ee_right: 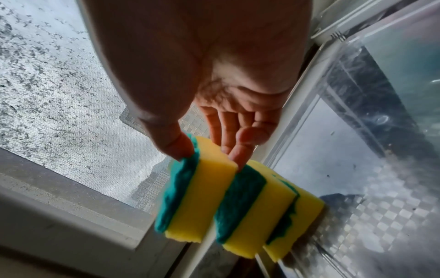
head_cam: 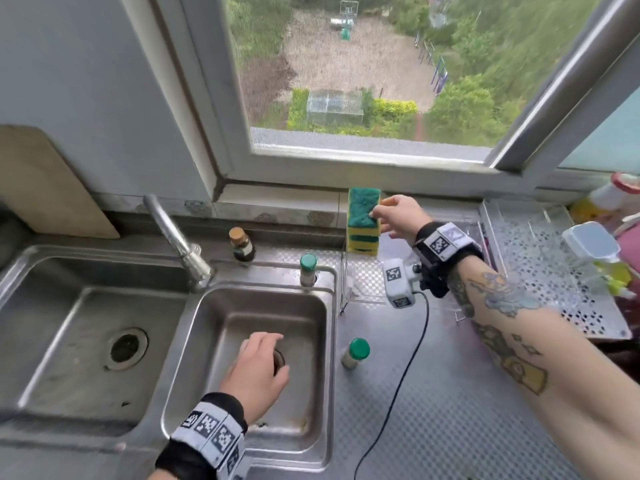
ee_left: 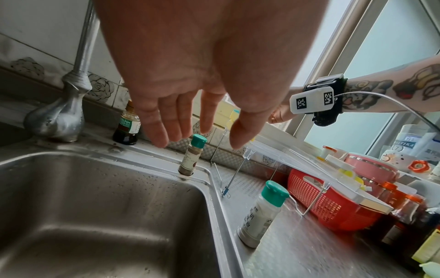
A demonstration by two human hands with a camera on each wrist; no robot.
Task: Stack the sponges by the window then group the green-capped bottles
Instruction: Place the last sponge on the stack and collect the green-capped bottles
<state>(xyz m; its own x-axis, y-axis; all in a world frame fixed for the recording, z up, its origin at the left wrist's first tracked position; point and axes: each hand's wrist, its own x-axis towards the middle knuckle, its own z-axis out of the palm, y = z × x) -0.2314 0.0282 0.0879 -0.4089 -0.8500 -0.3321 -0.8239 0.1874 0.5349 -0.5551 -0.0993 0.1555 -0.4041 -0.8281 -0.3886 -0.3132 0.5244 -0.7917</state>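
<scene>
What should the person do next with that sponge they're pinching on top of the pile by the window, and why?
Probably let go. The right hand pinches the top sponge, which already sits on the two sponges below, so the stack looks finished. The two green-capped bottles stand apart, ungrouped, and the left hand hovers over the sink, holding nothing.

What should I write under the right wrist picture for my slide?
Right hand pinches the top sponge on a stack of three by the window.

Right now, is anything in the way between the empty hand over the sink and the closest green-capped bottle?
Nothing visible. The left hand hangs open over the small sink basin. The nearest green-capped bottle stands on the counter just right of the basin, with only the low rim between.
</scene>
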